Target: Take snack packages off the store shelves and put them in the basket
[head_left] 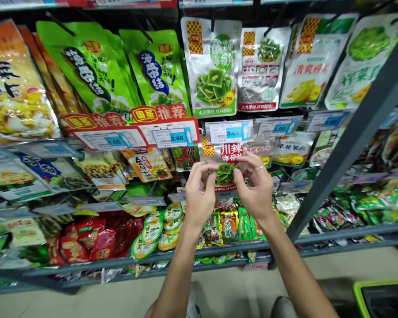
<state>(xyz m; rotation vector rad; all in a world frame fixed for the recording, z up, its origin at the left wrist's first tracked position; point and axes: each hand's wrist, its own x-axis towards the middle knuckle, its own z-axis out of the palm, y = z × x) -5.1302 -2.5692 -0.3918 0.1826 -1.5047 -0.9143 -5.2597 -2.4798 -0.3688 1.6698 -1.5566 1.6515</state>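
Note:
A silver and red snack pouch [224, 173], printed with green kelp slices, is between my two hands in the second row of the rack, just under the price tags. My left hand [200, 194] pinches its left side between thumb and fingers. On its right side, my right hand [257, 190], with a ring on one finger, has its thumb on the pouch front and its fingers bent behind the edge. The top of the pouch sits partly behind a price tag [230, 132]. Whether it still hangs on a hook is hidden.
Above hang green pouches [86, 66], a kelp pouch [210, 75] and silver pouches [262, 70] on hooks. Round green-lidded packs [152, 227] and red packets [86, 240] fill the lower shelf. A grey post [348, 132] slants at right; a green-rimmed basket [358, 293] stands on the floor.

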